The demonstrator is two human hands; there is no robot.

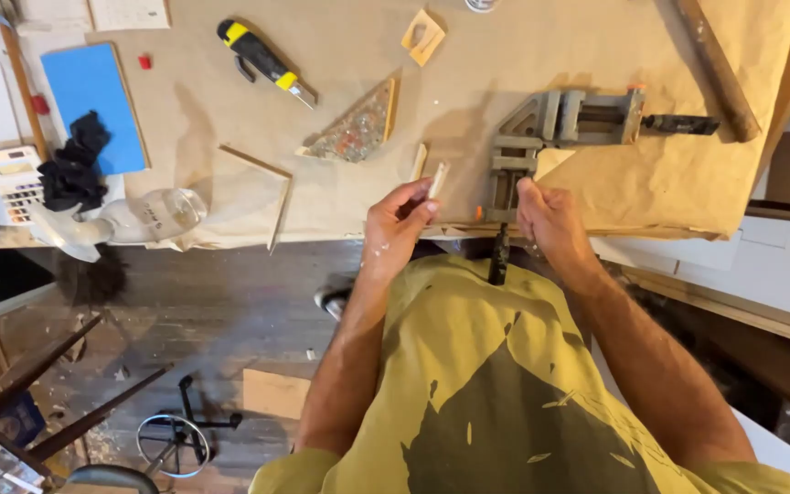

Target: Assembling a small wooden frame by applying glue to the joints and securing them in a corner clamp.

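A: While my left hand (395, 224) pinches the thin wood strip (435, 181) just left of the corner clamp (541, 137), how does it handle?

B: Light, stiff, probably snappable; I'd hold it low. My right hand (546, 220) is closed at the clamp's near jaw, on what I cannot tell

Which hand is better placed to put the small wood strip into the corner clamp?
Left, probably: the left hand holds the wood strip, close beside the corner clamp. The right hand is at the clamp's near end.
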